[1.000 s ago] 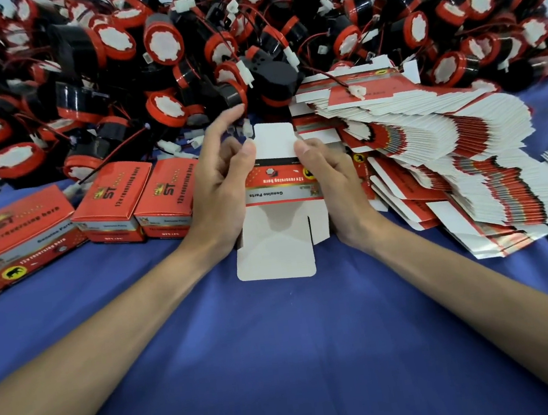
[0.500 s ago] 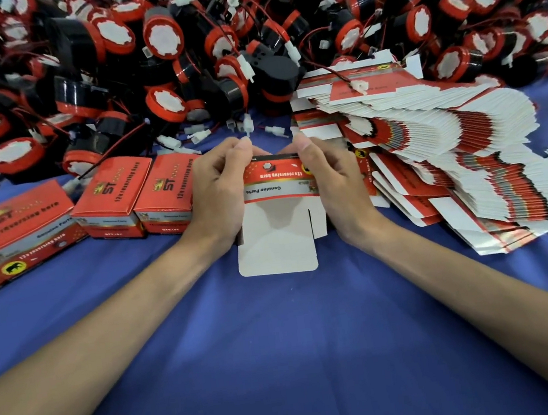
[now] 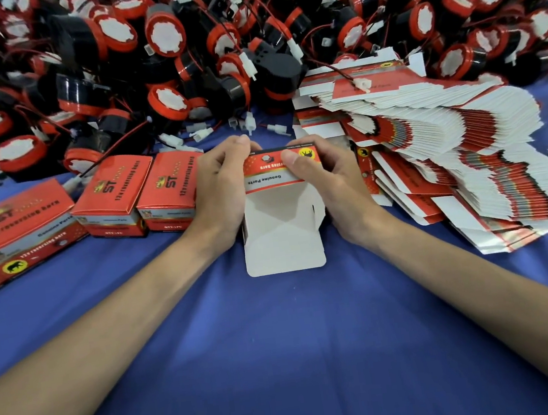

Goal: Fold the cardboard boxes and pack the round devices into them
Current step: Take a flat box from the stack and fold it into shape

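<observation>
**Figure: Carton being erected, far end closing**

At the centre of the worktop stands the half-formed box. Its near end is open and empty, with the long flap lying toward 6 o'clock. The left hand and right hand grip its side walls, the right thumb on the printed top. The thin card looks light and easily creased, so it is best held at the folds. Closed boxes lie at 9 o'clock, contents hidden. Flat blanks lie at 3, and round devices are heaped at 12.
</observation>
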Demonstrator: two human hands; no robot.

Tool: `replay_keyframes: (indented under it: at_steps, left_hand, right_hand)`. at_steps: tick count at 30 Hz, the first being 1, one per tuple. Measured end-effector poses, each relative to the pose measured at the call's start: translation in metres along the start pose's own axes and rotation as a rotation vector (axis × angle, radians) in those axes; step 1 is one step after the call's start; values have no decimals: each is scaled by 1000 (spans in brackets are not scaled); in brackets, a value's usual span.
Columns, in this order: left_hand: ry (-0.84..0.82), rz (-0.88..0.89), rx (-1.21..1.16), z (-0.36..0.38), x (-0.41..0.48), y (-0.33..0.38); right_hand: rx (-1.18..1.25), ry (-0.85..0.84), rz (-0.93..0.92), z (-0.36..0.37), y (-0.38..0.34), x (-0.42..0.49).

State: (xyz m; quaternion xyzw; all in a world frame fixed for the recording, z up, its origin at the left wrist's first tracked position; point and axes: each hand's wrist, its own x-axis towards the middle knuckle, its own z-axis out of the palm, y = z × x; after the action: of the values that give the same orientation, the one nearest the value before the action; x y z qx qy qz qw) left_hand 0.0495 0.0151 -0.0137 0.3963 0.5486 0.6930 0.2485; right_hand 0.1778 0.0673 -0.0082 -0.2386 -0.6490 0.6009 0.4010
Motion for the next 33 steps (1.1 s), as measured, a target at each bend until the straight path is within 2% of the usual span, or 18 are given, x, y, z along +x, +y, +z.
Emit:
replay_keyframes:
  at_steps: [4,7,10,12,15,20,23,27,30,33]
  left_hand:
    - [-46,-132,-108,2,0,3]
    - [-233,-117,-232,1,-4,6]
    - [-366,-40,-135,-1,-9,8]
    - [-390,-31,-17,-2,-10,7]
    - [-330,-37,83,0,-7,7]
    - [-141,-40,133,1,-2,3]
    - [-73,-36,138,2,-2,5]
    - [-75,-122,-54,1,-4,10]
    - [-96,-176,-130,-1,-3,12]
    - [-160,-199,-267,-2,-2,12]
  right_hand:
    - [123,15,89,-3,2,4]
    - [255,91,117,-3,2,7]
    - [260,194,125,-5,0,10]
    - [229,233,147,-6,0,12]
    - [142,237,118,-6,1,11]
    - [-69,29,-72,-4,2,-2]
    - [-208,-6,-77,-2,-2,-4]
    - [-262,-124,-57,-4,-3,-4]
    - [-373,-194,-116,-5,3,-4]
    - [-307,-82,-135,-4,0,-1]
